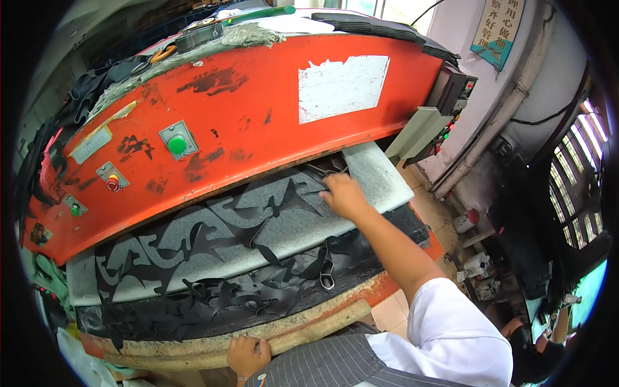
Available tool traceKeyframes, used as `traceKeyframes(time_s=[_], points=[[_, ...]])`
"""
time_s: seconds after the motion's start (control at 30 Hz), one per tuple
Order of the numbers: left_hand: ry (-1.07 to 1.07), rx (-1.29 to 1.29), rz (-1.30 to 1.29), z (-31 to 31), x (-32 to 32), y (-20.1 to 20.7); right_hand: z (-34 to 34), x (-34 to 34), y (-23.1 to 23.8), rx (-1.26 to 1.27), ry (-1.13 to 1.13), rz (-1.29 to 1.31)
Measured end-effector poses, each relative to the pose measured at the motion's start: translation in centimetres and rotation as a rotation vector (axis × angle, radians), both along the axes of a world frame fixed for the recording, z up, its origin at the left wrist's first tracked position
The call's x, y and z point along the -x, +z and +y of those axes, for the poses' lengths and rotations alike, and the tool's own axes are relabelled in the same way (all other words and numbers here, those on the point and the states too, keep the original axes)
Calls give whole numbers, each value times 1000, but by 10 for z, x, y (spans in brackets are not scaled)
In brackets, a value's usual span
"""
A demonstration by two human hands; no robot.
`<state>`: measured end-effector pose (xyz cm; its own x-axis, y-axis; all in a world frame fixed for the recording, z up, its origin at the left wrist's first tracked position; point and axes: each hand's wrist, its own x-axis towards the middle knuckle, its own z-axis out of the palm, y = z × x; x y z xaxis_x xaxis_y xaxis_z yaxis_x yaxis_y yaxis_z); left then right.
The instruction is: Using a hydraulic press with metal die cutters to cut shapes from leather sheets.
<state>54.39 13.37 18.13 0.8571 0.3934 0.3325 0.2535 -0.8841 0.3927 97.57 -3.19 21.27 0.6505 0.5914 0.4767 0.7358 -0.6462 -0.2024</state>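
Observation:
My right hand [345,197] reaches far forward under the big orange press head [258,109]. Its fingers pinch the black cut-out sheet [213,238] at its far right corner. That sheet is a web of leftover strips lying over the white cutting board [377,177]. More black scrap strips [258,290] hang in a heap over the board's front edge. My left hand [248,355] is low at the front, fingers curled over the beige padded edge [309,322] of the machine.
The press front carries a large green button [177,144], a red button [113,184] and a small green one [75,209]. A black control box [454,90] is on its right end. White bottles [477,263] stand on the floor to the right, by barred windows [577,193].

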Motion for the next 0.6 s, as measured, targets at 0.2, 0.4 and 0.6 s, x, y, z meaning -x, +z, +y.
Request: traceKeyframes(time_s=[0.2, 0.4, 0.6], points=[[107, -38, -32, -9, -3, 7, 41, -56, 12, 224, -136, -48], [113, -46, -44, -11, 5, 1, 48, -78, 6, 473, -25, 71], [151, 23, -23, -17, 1, 12, -17, -98, 80, 454, 258, 156]])
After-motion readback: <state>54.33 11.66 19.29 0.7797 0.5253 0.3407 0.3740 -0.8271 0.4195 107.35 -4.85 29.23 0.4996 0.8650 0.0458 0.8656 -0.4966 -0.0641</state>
